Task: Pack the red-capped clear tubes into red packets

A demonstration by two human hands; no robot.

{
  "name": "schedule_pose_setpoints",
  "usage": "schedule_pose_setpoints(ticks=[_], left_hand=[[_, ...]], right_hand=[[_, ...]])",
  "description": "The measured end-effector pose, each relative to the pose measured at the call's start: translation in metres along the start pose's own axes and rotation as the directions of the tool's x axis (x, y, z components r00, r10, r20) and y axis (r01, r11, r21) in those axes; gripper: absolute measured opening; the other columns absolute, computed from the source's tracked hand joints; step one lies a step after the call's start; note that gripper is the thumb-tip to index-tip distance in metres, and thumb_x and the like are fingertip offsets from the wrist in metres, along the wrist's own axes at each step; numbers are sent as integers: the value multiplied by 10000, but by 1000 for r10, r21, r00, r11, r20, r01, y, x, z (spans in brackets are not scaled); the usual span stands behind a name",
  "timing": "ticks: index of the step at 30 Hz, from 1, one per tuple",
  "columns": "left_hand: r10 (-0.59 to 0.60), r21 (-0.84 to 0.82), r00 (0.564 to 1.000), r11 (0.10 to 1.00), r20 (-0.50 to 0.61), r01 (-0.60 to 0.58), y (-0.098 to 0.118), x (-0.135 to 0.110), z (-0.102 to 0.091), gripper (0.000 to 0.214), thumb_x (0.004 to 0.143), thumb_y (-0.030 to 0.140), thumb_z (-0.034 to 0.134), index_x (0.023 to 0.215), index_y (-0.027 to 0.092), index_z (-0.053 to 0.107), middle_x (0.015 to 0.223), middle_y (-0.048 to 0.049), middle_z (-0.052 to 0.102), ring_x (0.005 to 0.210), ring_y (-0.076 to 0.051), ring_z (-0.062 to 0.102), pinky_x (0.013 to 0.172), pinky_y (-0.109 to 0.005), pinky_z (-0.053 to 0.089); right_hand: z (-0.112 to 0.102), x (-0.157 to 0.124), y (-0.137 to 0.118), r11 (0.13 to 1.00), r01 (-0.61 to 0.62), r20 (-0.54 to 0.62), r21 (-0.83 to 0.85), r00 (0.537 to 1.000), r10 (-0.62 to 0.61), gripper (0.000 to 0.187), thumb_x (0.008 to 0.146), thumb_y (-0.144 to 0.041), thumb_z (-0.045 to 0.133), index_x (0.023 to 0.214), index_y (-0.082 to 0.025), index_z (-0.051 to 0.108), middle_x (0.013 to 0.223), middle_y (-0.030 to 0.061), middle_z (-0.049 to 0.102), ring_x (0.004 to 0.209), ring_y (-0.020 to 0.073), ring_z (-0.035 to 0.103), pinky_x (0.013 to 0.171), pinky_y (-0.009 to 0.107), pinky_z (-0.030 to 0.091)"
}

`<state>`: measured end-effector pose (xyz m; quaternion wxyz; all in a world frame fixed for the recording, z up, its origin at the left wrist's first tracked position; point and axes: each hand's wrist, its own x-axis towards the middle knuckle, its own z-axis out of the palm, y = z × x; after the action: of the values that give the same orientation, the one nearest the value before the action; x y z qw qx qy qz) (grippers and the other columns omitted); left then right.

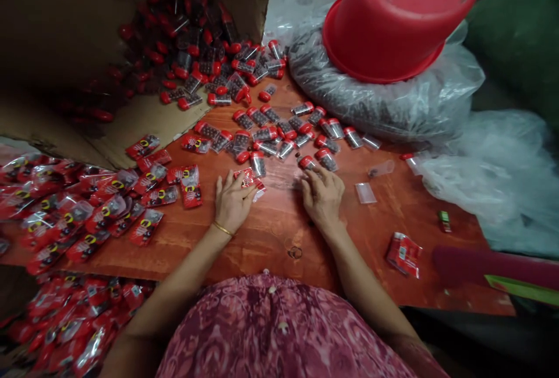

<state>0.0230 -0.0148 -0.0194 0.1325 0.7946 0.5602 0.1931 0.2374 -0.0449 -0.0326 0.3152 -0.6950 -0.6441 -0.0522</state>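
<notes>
My left hand (234, 203), with a gold bangle at the wrist, rests on the table with a red packet (248, 177) between its thumb and forefinger. The packet's clear end sticks out beside the thumb. My right hand (324, 196) is bent over the table, its fingers loosely apart. Its fingertips reach a small clear bottle with a red cap (308, 162), filled with dark pellets and partly hidden by the fingers. Another such bottle (326, 159) lies just beyond them. Several more red-capped bottles (266, 133) are scattered ahead of both hands.
A tipped cardboard box (144, 124) spills bottles at the far left. Red packets (105, 215) are heaped on the left. A red tub (393, 23) stands on a plastic bag of dark pellets (367, 98). A red wrapper (404, 254) and rubber bands (295, 252) lie nearer me.
</notes>
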Motion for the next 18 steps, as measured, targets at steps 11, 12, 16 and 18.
schedule_pose_setpoints(ticks=[11,12,16,18], left_hand=[[-102,-412,989,910,-111,48,28,-3,-26,265,815,328,529,1024,260,677,1230,-80,590,1203,-256,485,1043,-472,285],[-153,-481,985,871,-82,95,29,-3,-27,280,804,347,541,1027,247,679,1186,-84,620,1172,-253,513,1024,-434,322],[-303,-746,900,508,312,430,31,-2,-24,427,787,527,486,953,204,710,884,-74,723,852,-223,658,696,-284,493],[-283,-786,853,341,438,516,34,0,-18,454,766,555,496,894,181,718,789,-59,720,706,-182,650,569,-238,465]], right_hand=[[7,-4,-75,522,-385,334,761,922,194,192,811,-344,540,829,-181,639,752,18,659,682,138,584,671,262,472],[6,-3,-74,549,-370,312,750,929,200,195,820,-335,529,815,-181,648,737,16,658,671,136,580,662,259,467],[-3,-2,-66,644,-313,255,698,949,185,242,852,-324,480,837,-188,678,739,14,661,652,135,574,639,256,452],[-6,-3,-64,637,-316,266,703,948,176,259,856,-322,469,816,-187,685,706,5,651,625,131,566,617,250,451]])
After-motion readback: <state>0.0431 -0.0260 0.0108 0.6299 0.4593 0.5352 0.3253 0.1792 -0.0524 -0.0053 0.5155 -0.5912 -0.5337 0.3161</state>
